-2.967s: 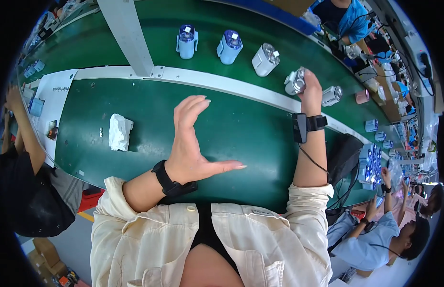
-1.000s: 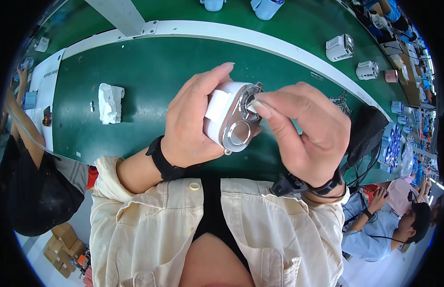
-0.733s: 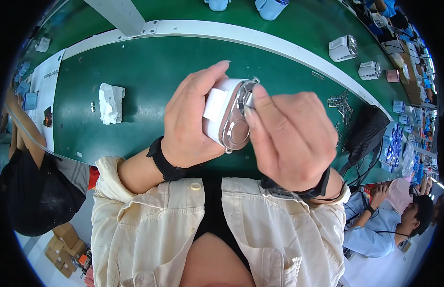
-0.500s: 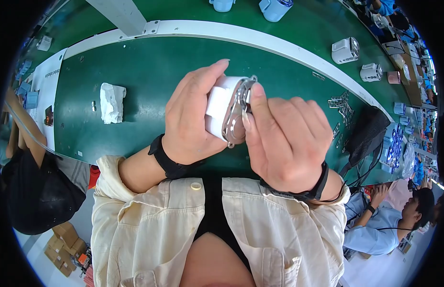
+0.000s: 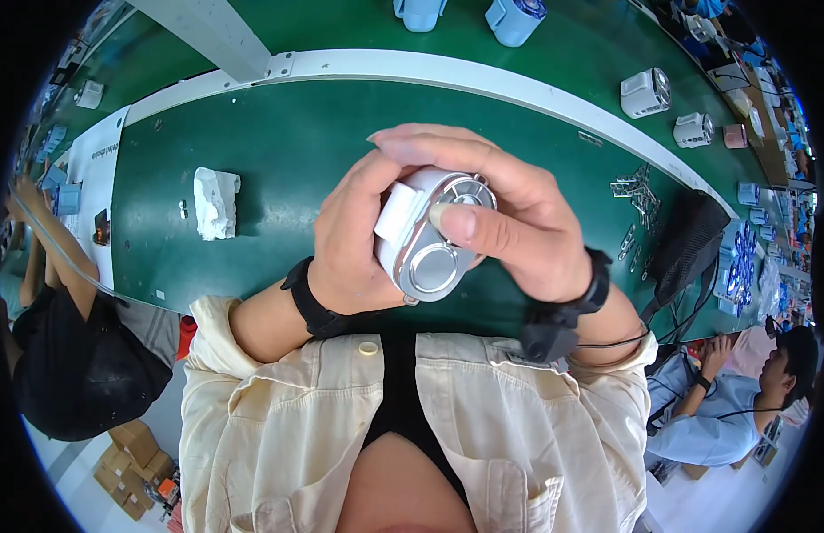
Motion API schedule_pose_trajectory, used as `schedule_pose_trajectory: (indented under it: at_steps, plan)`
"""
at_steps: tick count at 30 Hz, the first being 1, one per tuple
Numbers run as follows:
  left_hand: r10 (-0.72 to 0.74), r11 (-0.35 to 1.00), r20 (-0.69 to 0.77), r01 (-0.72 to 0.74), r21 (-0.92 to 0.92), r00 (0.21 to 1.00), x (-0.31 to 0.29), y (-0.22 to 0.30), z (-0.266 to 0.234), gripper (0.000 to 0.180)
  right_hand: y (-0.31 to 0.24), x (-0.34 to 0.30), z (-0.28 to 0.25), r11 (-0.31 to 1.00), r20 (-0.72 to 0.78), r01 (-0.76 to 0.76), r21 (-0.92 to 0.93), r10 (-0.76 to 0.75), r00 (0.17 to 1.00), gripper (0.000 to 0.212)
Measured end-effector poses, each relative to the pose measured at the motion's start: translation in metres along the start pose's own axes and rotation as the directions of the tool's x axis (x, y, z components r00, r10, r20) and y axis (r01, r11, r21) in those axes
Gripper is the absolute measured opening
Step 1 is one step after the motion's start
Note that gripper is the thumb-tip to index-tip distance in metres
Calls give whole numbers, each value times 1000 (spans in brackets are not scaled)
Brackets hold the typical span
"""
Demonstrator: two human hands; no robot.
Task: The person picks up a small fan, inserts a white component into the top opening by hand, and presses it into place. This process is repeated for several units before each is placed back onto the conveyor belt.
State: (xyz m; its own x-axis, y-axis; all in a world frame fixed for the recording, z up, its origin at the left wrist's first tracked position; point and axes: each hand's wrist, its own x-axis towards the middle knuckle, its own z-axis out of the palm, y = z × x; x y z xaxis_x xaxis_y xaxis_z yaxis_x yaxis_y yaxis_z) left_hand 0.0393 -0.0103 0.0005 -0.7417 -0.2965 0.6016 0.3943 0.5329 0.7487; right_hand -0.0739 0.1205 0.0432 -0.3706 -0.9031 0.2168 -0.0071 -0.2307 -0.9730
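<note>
A small white device [image 5: 401, 215] with a shiny silver face is held above the green table. Two round parts sit on that face, the lower one a silver disc, and a white block sticks out at its side. My left hand [image 5: 345, 235] is closed round the device's left side and back. Over the top curve the fingers of my right hand [image 5: 541, 222], its thumb pressed on the face between the round parts. What the fingertips behind the device touch is hidden. Both wrists wear black straps.
Crumpled white paper [image 5: 216, 204] lies left on the green table [image 5: 278, 133]. At right are small metal clips [image 5: 641, 197] and a black mesh pouch [image 5: 687, 240]. A white rail [image 5: 385, 65] crosses behind; similar white devices [image 5: 645, 93] stand beyond it. People sit at both sides.
The device has turned so its silver face looks more toward me, and it sits slightly lower. My right hand went from pinching its edge to wrapping over its top, thumb on the face.
</note>
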Motion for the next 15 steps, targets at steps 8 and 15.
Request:
schedule_pose_trajectory:
  at_steps: [8, 15]
  plan:
    - [31, 987, 46, -38, 158, 998, 1, -6, -3, 88, 14, 0, 16, 937, -98, 13, 348, 23, 995, 27]
    - [18, 998, 37, -20, 51, 999, 2, -3, -2, 91, 13, 4, 9, 935, -28, 5, 355, 5, 1000, 29]
